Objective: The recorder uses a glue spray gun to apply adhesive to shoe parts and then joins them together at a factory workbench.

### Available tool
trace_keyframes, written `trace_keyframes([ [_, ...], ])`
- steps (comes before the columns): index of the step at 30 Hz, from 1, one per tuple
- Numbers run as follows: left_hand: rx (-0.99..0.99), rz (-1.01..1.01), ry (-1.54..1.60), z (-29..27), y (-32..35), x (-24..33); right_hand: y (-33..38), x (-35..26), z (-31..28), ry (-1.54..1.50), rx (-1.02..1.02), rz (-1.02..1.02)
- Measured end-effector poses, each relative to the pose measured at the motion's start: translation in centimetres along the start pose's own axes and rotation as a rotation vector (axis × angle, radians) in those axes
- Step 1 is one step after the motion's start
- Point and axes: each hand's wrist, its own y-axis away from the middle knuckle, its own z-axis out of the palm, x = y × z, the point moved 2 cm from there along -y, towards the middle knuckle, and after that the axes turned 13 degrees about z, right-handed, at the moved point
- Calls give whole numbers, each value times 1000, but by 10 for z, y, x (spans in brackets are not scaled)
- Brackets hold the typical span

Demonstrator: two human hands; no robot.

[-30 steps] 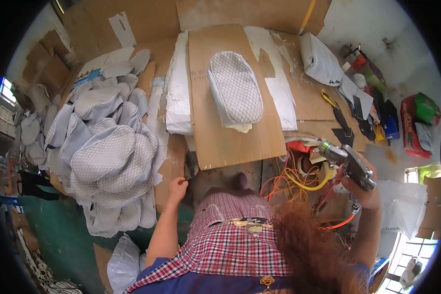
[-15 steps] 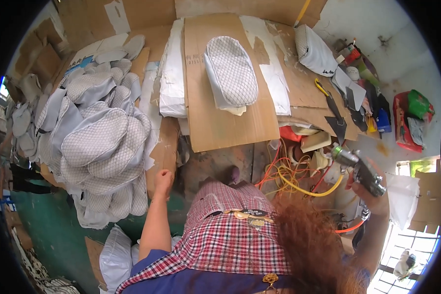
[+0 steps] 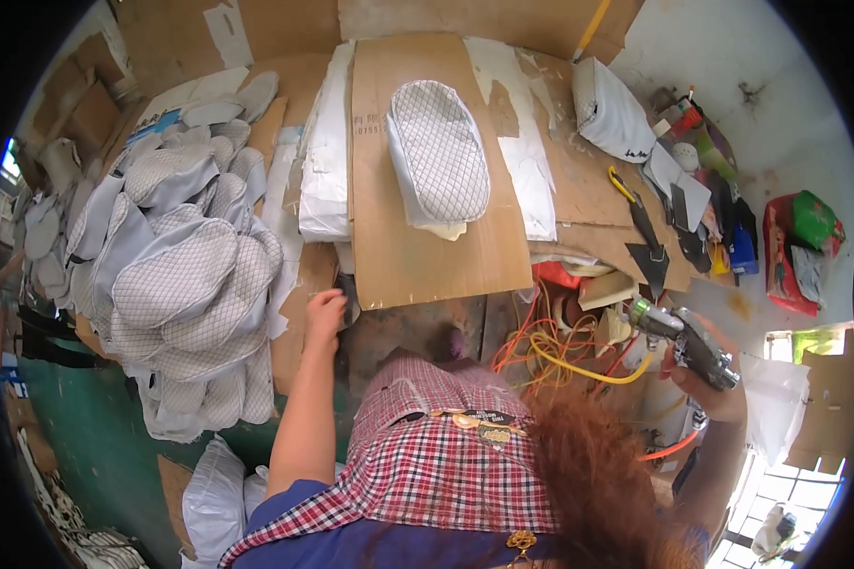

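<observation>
My right hand [image 3: 700,377] grips a metal spray gun [image 3: 681,339] with a green-ringed nozzle end, held up at the right and joined to an orange hose [image 3: 671,449]. Loosely curled, my left hand [image 3: 324,313] hovers by the table edge, right of the heap, with nothing visible in it. An oval padded fabric piece [image 3: 443,156], with a diamond-grid top and pale grey sides, lies lengthwise on a cardboard sheet [image 3: 403,270] in front of me. Neither hand touches it. Similar padded pieces [image 3: 176,270] are heaped at the left.
Tangled orange and yellow hoses [image 3: 579,365] hang below the table at the right. A yellow-and-black-handled tool [image 3: 633,199] lies on the right-hand cardboard. Behind it rests a white bundle [image 3: 612,114]. White plastic bags [image 3: 213,493] sit at the lower left.
My left hand has risen slightly forward, toward the table edge. The spray gun in my right hand has shifted a little left and down. The view has moved slightly; the padded pieces keep their places.
</observation>
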Motion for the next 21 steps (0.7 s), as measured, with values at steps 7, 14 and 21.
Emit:
trace_keyframes([
  [7, -86, -197, 466, 185, -24, 59, -59, -14, -31, -125, 89, -91],
  [14, 240, -275, 399, 225, -28, 53, -108, -4, -68, -4, -158, -163],
  [21, 357, -104, 299, 227, -25, 78, -187, 11, -92, -44, -136, -257],
])
